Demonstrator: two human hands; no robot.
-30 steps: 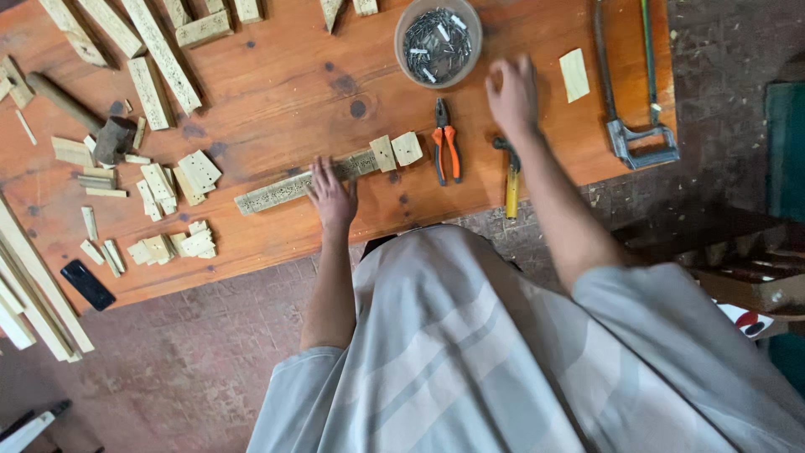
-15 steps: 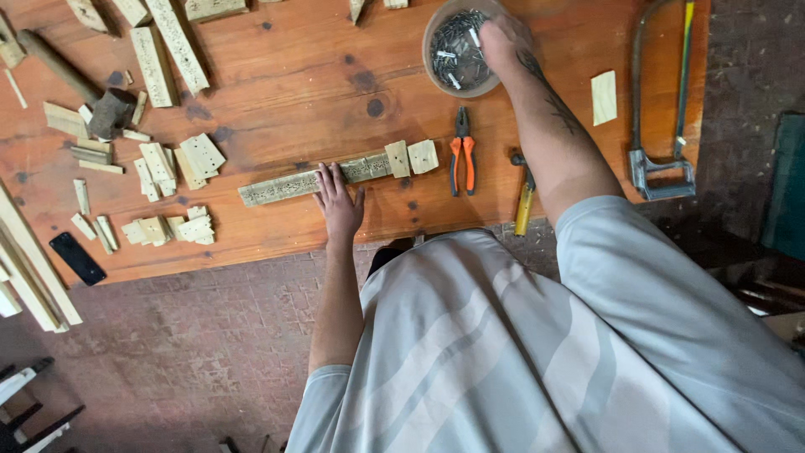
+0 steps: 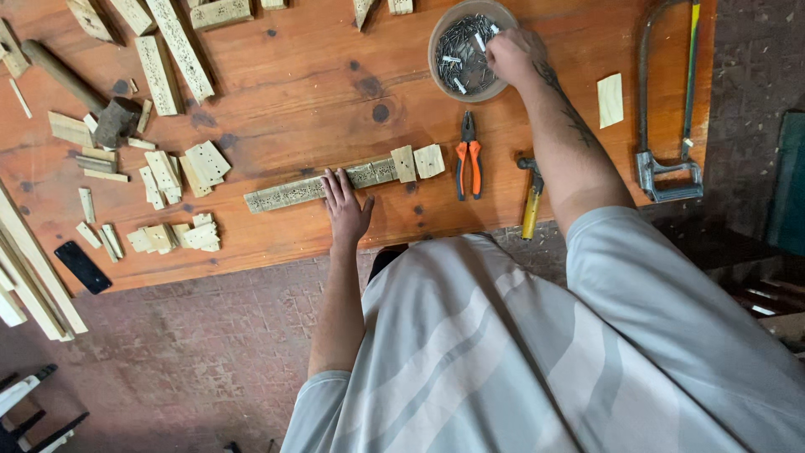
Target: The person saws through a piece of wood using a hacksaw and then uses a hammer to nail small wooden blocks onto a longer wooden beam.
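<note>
Head view | right hand [image 3: 509,55] fingers pinched in bowl [image 3: 439,33] of nails [image 3: 464,59] | left hand [image 3: 345,205] fingers spread flat on carved strip [image 3: 285,193]

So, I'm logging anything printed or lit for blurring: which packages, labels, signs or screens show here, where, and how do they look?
Flat black rectangular phone: near the wooden table's left front edge, screen dark.
No packages, labels or signs can be made out.
</note>
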